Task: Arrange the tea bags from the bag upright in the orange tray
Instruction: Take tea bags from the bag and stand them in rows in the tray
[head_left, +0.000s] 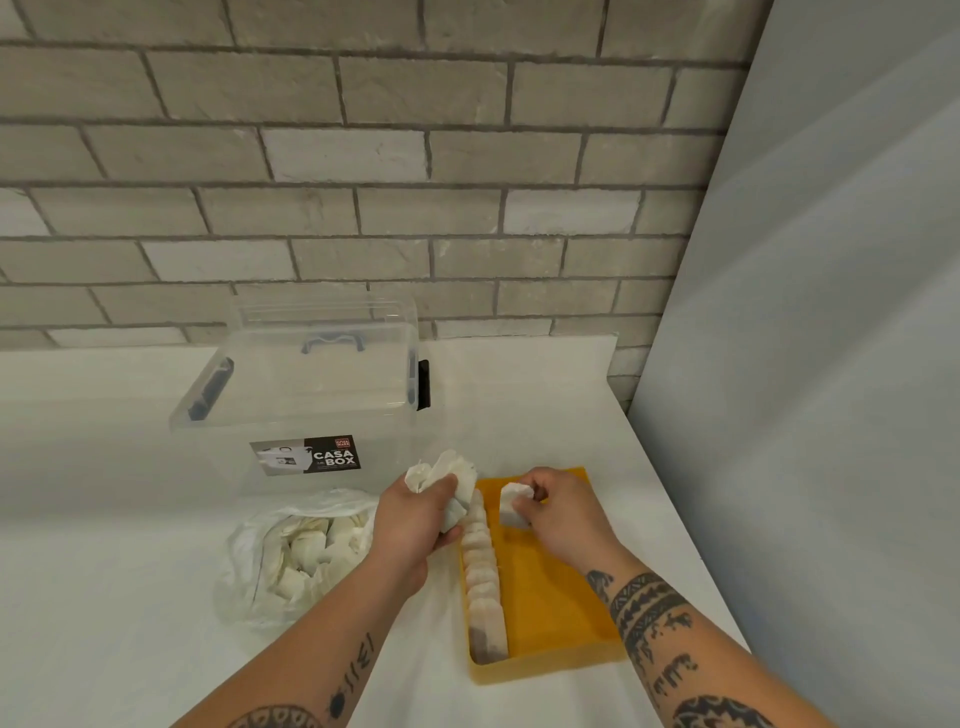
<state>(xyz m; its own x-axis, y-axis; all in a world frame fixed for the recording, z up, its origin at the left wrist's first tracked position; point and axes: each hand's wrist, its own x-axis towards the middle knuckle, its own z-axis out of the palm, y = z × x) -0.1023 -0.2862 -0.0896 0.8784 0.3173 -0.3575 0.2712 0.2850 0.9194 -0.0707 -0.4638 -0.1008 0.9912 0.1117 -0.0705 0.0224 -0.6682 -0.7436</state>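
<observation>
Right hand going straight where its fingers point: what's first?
Likely the row of white paper tea bags standing along the left wall of the orange plastic tray; the right hand, pinching one tea bag, points left toward it. Height unclear.

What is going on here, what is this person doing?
A person is filling an orange tray with tea bags. The left hand grips a small bunch of tea bags, and the right hand pinches a single tea bag over the tray. One row stands upright along the tray's left wall. More lie in the plastic bag to its left.
</observation>
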